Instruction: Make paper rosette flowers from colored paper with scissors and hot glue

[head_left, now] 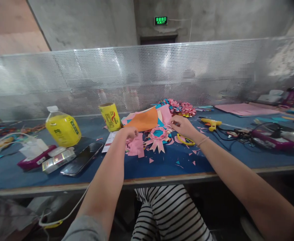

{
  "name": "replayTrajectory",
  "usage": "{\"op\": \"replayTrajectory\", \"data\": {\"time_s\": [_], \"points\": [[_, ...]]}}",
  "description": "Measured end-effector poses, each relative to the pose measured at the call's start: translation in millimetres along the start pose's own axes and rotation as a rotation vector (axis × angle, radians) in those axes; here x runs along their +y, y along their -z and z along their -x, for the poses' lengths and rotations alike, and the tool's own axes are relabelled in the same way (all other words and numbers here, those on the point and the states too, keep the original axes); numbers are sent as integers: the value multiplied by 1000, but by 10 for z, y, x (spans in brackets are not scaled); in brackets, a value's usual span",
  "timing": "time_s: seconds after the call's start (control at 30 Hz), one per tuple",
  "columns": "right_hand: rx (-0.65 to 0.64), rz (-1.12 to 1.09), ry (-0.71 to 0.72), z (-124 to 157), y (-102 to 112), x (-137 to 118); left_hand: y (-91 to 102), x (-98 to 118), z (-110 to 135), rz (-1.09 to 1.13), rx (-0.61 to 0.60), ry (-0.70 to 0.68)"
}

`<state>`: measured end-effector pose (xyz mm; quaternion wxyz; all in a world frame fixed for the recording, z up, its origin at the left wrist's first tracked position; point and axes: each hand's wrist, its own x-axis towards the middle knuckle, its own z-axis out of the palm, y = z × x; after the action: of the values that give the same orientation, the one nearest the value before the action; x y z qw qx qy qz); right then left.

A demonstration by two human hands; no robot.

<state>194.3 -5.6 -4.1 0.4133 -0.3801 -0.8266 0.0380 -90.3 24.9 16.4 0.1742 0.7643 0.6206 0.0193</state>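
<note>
A pink and blue paper rosette (pixel 158 134) with pale pink ribbon tails lies on the blue table between my hands. My left hand (pixel 131 133) has its fingers curled in, just above pink paper pieces (pixel 136 147); whatever it may hold is hidden. To the right of the rosette, my right hand (pixel 180 124) is closed in a pinch beside a pink sheet (pixel 165 113). Nothing can be made out clearly between its fingertips. An orange paper sheet (pixel 144 119) lies behind the rosette. Yellow-handled scissors (pixel 186 140) rest below my right wrist.
A yellow cardboard tube (pixel 111 117), a yellow liquid bottle (pixel 63 127) and a phone (pixel 83 159) are on the left. Finished-looking paper flowers (pixel 180 107) are piled at the back. A yellow glue gun (pixel 211 123) with its cord lies right. A perforated metal panel (pixel 86 80) bounds the back.
</note>
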Motion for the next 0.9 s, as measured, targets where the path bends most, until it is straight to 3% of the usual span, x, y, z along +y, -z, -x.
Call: {"op": "replayTrajectory", "data": {"time_s": [0.1, 0.27, 0.4, 0.57, 0.7, 0.9], "points": [[-24, 31, 19, 3, 1, 20, 37, 52, 65, -101, -55, 89], [-93, 20, 60, 11, -34, 81, 108, 83, 146, -152, 50, 141], [-110, 17, 81, 14, -55, 92, 167, 77, 181, -61, 130, 99], [-119, 12, 86, 15, -55, 85, 115, 111, 167, -52, -35, 122], [-126, 17, 102, 14, -63, 106, 9, 178, 120, -138, 16, 125], [-123, 23, 116, 15, -69, 120, -6, 273, 184, -119, -88, 232]]}}
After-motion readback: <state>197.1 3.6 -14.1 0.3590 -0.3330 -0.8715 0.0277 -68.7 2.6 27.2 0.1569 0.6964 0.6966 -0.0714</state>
